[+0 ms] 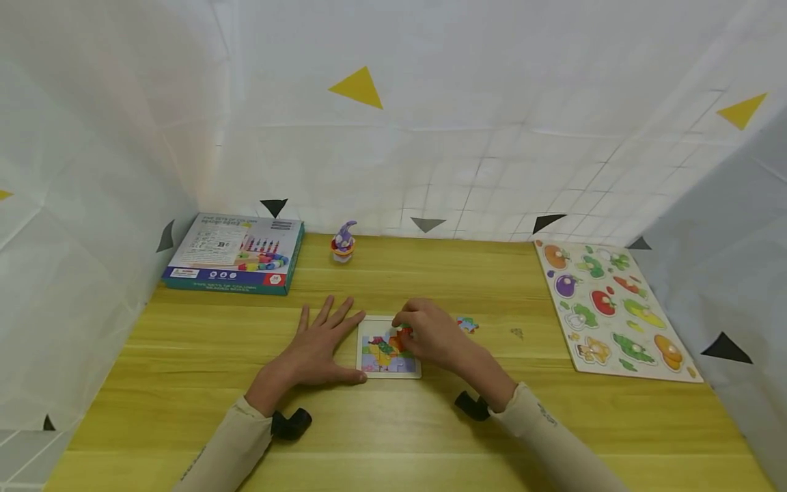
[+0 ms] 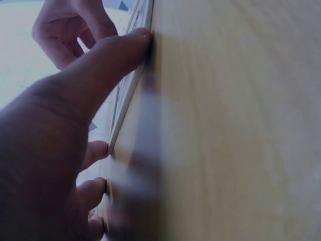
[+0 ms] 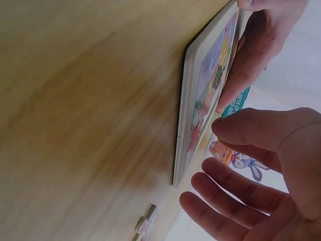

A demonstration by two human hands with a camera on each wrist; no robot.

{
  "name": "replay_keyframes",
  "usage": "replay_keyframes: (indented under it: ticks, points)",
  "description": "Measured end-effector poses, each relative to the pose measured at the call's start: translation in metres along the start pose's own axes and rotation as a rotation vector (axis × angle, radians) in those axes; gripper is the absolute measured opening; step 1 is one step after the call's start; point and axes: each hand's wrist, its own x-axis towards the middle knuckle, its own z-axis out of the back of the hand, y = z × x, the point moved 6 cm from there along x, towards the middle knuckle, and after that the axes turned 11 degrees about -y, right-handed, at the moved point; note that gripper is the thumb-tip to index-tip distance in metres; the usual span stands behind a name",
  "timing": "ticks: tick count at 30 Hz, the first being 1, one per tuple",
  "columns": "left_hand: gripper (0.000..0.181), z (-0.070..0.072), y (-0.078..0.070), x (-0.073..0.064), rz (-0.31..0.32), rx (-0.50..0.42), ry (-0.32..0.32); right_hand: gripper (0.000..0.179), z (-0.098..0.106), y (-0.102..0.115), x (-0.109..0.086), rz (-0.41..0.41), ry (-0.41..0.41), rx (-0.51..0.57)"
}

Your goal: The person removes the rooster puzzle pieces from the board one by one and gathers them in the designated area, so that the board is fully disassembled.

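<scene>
A small jigsaw puzzle in a pale frame [image 1: 389, 375] lies on the table between the hands, its colourful picture partly covered by fingers. My left hand [image 1: 316, 352] spreads flat at its left side, thumb at the near corner and index finger at the far one. In the left wrist view the thumb [image 2: 108, 65] rests against the frame's edge. Over the puzzle's right half is my right hand [image 1: 430, 331], fingers loosely bent; the right wrist view shows no piece at its thumb tip [image 3: 225, 126]. A loose puzzle piece [image 1: 467, 324] lies just right of that hand.
A boxed bead set [image 1: 230, 253] lies at the back left, with a purple rabbit figure [image 1: 343, 242] to its right. On the right is a wooden board of vegetable pictures [image 1: 615, 307]. White sheeting [image 1: 393, 171] closes off the table's back and sides.
</scene>
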Motion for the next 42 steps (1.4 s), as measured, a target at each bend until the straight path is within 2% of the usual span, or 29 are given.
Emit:
replay_keyframes:
  ticks: [15, 22, 32, 37, 42]
  points:
    - [0.109, 0.000, 0.000, 0.000, 0.002, -0.006, 0.004, 0.010, -0.008, 0.002, 0.002, 0.055, -0.003, -0.028]
    - [0.109, -0.001, 0.001, 0.000, 0.004, 0.000, 0.005, 0.005, -0.011, 0.000, 0.002, 0.039, 0.012, -0.051]
    - [0.109, -0.001, 0.001, 0.001, -0.001, -0.012, -0.004, 0.013, -0.008, -0.003, 0.003, -0.026, 0.017, -0.051]
    - [0.109, -0.001, 0.001, 0.001, 0.000, -0.005, -0.001, 0.014, -0.007, -0.002, 0.002, -0.022, 0.000, -0.044]
    - [0.109, -0.001, 0.001, 0.001, 0.001, -0.004, 0.003, 0.025, -0.006, -0.003, 0.002, -0.022, -0.026, -0.049]
